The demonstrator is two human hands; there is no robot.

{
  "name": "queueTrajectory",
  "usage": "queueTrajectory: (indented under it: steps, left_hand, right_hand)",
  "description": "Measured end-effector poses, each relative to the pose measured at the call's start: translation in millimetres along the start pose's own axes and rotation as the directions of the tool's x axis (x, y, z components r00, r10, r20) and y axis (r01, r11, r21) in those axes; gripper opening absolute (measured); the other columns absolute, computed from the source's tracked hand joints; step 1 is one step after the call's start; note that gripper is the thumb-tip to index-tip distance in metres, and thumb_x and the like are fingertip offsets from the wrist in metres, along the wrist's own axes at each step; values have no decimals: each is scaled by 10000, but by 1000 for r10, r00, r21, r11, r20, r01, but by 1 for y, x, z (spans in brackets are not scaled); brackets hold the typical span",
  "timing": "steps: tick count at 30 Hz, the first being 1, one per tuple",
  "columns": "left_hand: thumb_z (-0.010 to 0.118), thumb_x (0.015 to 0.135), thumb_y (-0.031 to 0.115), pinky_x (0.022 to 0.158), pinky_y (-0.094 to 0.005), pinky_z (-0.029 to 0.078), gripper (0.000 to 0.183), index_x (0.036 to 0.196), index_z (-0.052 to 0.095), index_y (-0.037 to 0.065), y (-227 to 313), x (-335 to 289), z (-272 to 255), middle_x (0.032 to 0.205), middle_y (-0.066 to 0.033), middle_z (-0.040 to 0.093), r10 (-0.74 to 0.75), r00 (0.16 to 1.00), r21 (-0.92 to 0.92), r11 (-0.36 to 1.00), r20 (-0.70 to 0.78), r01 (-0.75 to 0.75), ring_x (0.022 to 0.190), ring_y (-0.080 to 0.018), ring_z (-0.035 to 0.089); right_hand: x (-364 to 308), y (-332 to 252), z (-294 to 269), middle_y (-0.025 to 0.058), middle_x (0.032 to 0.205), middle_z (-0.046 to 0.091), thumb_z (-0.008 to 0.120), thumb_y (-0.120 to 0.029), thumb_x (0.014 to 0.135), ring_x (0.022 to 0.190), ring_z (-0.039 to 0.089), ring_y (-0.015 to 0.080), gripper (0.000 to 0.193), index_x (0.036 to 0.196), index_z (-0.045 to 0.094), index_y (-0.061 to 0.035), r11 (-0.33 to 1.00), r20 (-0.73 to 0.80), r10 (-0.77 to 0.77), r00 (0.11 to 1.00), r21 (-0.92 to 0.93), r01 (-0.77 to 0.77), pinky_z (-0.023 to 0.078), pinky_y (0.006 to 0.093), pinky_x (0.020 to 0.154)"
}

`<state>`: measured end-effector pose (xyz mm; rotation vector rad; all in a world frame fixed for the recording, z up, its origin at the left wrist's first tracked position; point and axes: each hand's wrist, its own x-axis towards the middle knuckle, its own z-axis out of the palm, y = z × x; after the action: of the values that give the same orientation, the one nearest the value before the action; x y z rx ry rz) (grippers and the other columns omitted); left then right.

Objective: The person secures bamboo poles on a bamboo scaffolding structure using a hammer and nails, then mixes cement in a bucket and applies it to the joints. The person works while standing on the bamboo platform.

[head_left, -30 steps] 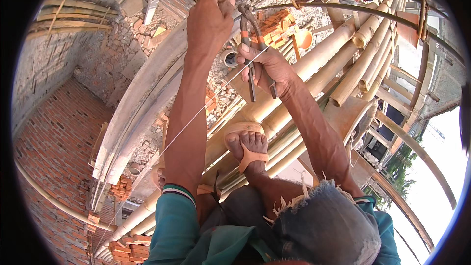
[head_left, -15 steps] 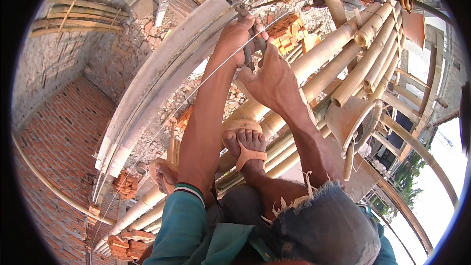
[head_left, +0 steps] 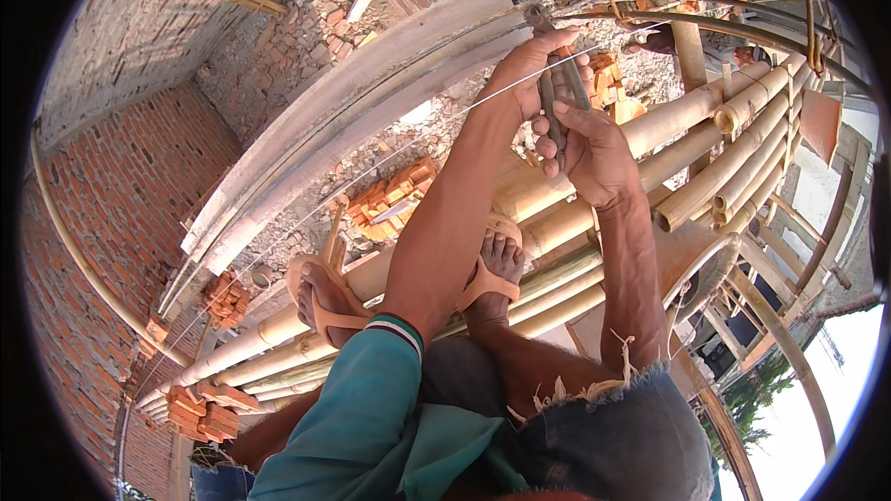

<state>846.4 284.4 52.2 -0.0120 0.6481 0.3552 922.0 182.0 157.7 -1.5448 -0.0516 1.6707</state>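
My left hand (head_left: 527,72) is closed around the upper part of a dark metal pair of pincers (head_left: 577,83), near its head. Lower down, my right hand (head_left: 599,153) wraps its fingers around the handles, thumb on top. The pincers' head is at the end of a long pale concrete beam (head_left: 371,102), where dark bars stick out. Just what the jaws grip is too small to tell. A thin taut string (head_left: 436,130) crosses over my left wrist and runs along the beam.
My sandalled feet (head_left: 501,264) rest on bamboo poles (head_left: 548,186) lashed into a scaffold. Below lie rubble and stacked orange bricks (head_left: 394,195). A brick wall (head_left: 121,195) stands at left. Dark curved bars (head_left: 705,23) extend to the upper right, and a bucket-like container (head_left: 705,269) hangs at right.
My right hand has turned and now wraps the handles with its fingers showing. The pincers' handles have come further into view. My head view has shifted, moving the scene across the picture.
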Motion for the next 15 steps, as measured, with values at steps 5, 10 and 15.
queueTrajectory:
  steps: [5, 10, 15]
  left_hand:
    - [588, 1071, 311, 725, -422, 599, 291, 895, 594, 79, 1, 2, -12, 857, -96, 662, 9, 973, -78, 997, 230, 9, 850, -284, 699]
    - [522, 1096, 199, 673, -439, 604, 194, 980, 516, 43, -10, 7, 12, 763, -53, 560, 113, 993, -169, 979, -29, -116, 693, -230, 622]
    - [549, 1080, 170, 585, -436, 597, 145, 1042, 518, 34, -10, 7, 42, 779, -57, 559, 79, 953, -128, 984, -293, -121, 637, -202, 594]
  right_hand:
    - [-6, -3, 2, 137, 943, 692, 631, -322, 1029, 824, 702, 165, 400, 1255, 567, 2, 977, -35, 113, 993, -180, -117, 554, 288, 609]
    - [-27, 1, 25, 305, 1142, 655, 714, -202, 904, 1031, 683, 459, 591, 1364, 461, 69, -117, 20, -528, 849, -992, -50, 550, 530, 893]
    - [-28, -2, 28, 291, 1198, 633, 644, -107, 908, 1066, 681, 456, 612, 1438, 391, 63, -244, -30, -537, 843, -951, -190, 551, 547, 876]
